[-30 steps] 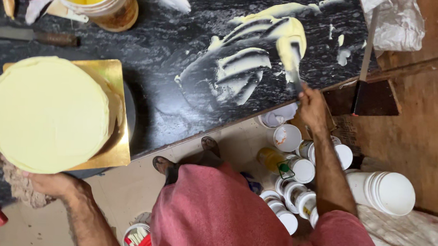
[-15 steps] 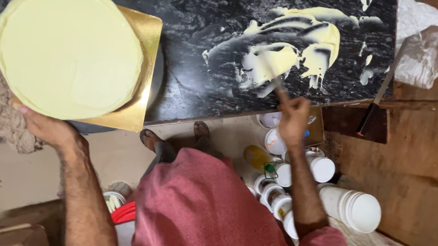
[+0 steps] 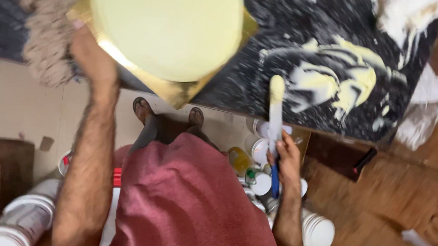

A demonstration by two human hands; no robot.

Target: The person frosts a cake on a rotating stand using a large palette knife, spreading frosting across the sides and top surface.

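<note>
1. At the front edge of the dark counter (image 3: 231, 88), I am watching one round cake (image 3: 166, 28) coated in pale yellow cream, sitting on one square gold board (image 3: 180, 93) whose corner is overhanging the edge.
2. I am judging the cake as heavy but soft-skinned: the cream would be smearing at any touch, so the stiff board is the place to take hold.
3. The left hand (image 3: 90, 56) is lying against the board's left side, fingers curled at it; I cannot tell how firmly it is gripping.
4. The right hand (image 3: 287, 159) is wrapped around the blue handle of one spatula (image 3: 275, 111), its cream-coated blade, likely slippery, lying over the counter edge.
5. Beyond it, smeared cream (image 3: 341, 82) is spreading toward the right corner; one cloth (image 3: 43, 39) is lying at the left.
</note>
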